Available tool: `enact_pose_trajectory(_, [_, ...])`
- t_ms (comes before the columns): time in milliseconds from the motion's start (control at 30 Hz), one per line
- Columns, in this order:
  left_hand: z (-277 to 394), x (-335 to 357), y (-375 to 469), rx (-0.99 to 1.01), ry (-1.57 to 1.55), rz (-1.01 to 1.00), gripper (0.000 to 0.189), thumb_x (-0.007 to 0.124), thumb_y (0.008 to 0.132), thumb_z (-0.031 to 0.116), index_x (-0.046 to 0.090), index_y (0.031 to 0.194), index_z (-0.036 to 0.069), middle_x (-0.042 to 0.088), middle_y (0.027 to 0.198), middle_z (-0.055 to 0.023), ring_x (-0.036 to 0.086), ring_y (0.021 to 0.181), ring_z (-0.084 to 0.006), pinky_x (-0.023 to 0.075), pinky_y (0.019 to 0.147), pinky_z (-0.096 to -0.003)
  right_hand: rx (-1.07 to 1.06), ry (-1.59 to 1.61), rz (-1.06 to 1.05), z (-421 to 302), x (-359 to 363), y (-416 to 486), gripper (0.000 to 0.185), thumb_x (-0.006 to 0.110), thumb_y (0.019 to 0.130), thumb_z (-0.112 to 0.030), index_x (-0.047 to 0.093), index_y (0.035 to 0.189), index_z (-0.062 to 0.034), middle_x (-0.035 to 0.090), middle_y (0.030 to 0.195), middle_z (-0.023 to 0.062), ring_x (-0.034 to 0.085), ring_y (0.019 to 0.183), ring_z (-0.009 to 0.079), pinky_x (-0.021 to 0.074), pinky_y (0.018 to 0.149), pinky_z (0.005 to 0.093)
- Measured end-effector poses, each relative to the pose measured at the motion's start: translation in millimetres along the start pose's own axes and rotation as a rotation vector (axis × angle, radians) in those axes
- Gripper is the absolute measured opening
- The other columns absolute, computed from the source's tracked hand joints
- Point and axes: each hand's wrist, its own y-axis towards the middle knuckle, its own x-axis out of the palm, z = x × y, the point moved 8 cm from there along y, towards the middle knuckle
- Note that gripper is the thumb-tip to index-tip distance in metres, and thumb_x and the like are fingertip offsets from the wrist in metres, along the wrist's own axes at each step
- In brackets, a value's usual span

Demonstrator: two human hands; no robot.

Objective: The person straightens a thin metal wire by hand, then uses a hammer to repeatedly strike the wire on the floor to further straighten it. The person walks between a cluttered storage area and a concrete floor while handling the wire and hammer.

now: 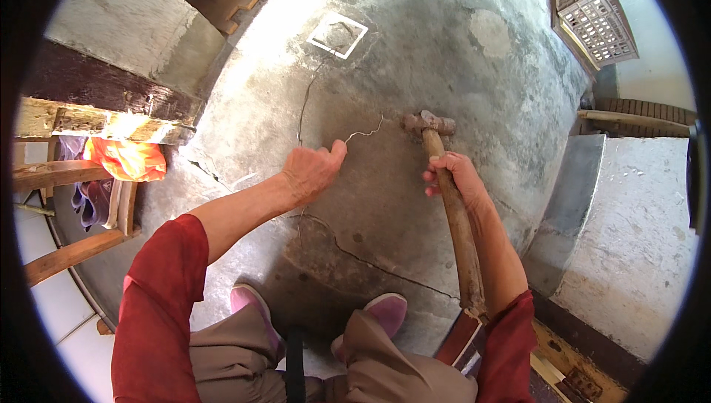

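Note:
My left hand (315,170) is closed around a thin bent metal wire (365,134), whose wavy end sticks out to the right past the thumb. My right hand (456,177) grips a hammer by its thick wooden handle (456,220), fairly near the head. The rusty hammer head (429,124) is to the right of the wire's end, over the concrete floor (383,192); whether it touches the floor cannot be told. The handle's lower end reaches back beside my right forearm.
A white square frame (351,54) is set in the floor ahead, with a dark line running from it towards my left hand. Cracks cross the floor near my pink shoes (387,313). A plastic crate (597,20) stands far right; an orange bag (130,160) lies left among wooden beams.

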Motion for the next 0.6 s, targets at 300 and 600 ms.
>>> enact_pose_trajectory(300, [7, 7, -3, 0.138, 0.074, -0.037, 0.022, 0.060, 0.076, 0.010, 0.044, 0.090, 0.006, 0.057, 0.065, -0.0107, 0.061, 0.056, -0.0284, 0.0460, 0.043, -0.0366, 0.065, 0.195, -0.102, 5, 28, -5, 0.020, 0.053, 0.087, -0.015, 0.047, 0.105, -0.0077, 0.048, 0.064, 0.0000, 0.043, 0.043, 0.0092, 0.0396, 0.038, 0.0282])
enact_pose_trajectory(600, [10, 18, -4, 0.125, 0.091, -0.068, 0.010, 0.054, 0.079, 0.011, 0.046, 0.081, 0.004, 0.058, 0.060, -0.0105, 0.063, 0.057, -0.0253, 0.0491, 0.046, -0.0354, -0.103, -0.208, 0.146, -28, 24, -27, 0.023, 0.053, 0.090, -0.029, 0.047, 0.090, -0.0066, 0.046, 0.060, 0.0010, 0.042, 0.040, 0.0095, 0.0390, 0.036, 0.0277])
